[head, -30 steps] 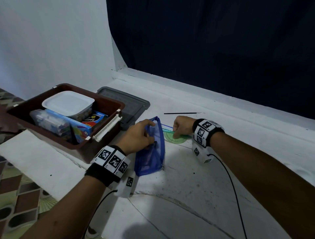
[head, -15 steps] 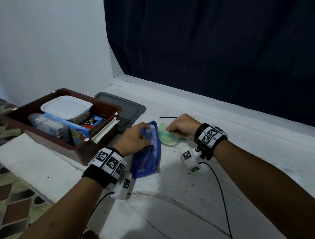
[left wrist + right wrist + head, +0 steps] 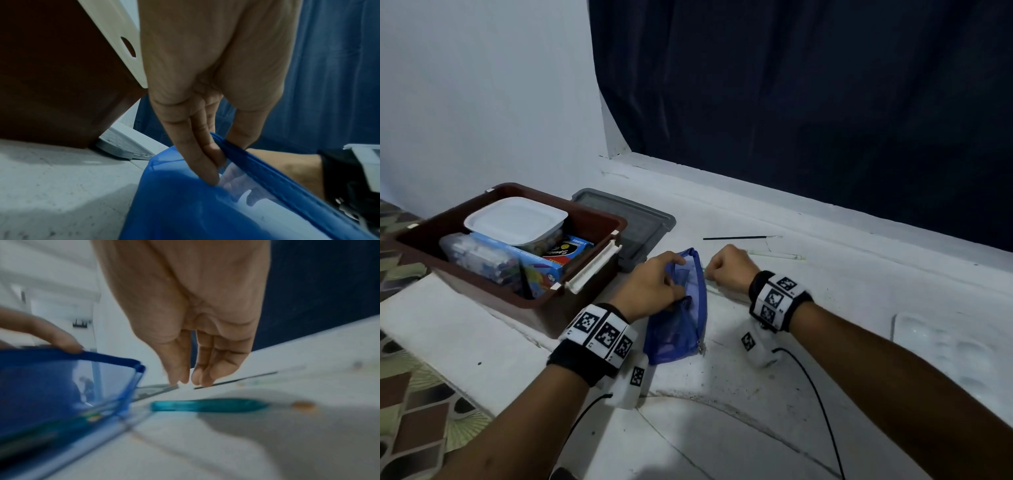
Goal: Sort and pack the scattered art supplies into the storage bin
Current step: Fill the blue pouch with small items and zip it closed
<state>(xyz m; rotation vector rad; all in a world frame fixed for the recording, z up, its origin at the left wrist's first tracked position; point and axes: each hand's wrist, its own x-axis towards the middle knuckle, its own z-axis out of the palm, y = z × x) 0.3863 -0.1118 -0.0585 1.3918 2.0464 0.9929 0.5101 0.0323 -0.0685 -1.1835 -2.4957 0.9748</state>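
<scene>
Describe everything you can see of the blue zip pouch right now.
The blue zip pouch is soft, see-through mesh-like fabric with a darker blue zipper band along its top edge and a small metal pull at its near corner. It is unzipped and stands on the white surface, just right of the brown storage bin. The left hand pinches its near lip, holding the mouth open. Pale and green items show dimly inside. The right hand is at its far end, beside the mouth; contact cannot be confirmed.
</scene>
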